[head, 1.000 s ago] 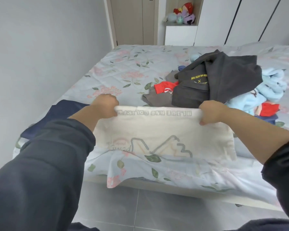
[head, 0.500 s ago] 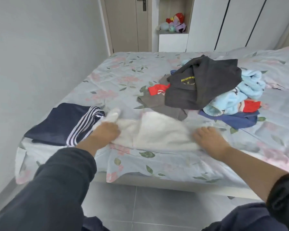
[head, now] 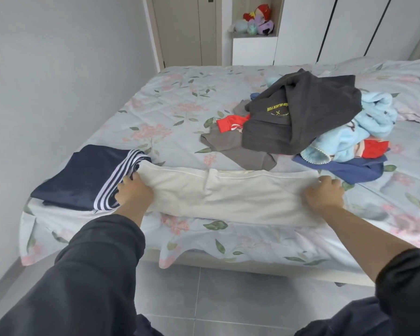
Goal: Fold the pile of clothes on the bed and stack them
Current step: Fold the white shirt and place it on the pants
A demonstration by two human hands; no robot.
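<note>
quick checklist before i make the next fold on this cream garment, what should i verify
1. Grip on both ends: the left hand and the right hand each curl onto one end of the cream garment. Ok.
2. Strip lying flat: there is a small pucker near the middle of its far edge. Not ok.
3. Clear of the unfolded pile: the pile's grey and blue pieces lie right at the strip's far edge, and contact is unclear. Cannot tell.
4. Stack spot ready: the folded navy striped garment lies flat beside the left hand. Ok.
5. Strip fully supported: its near edge sits close to the bed edge. Cannot tell.
</note>
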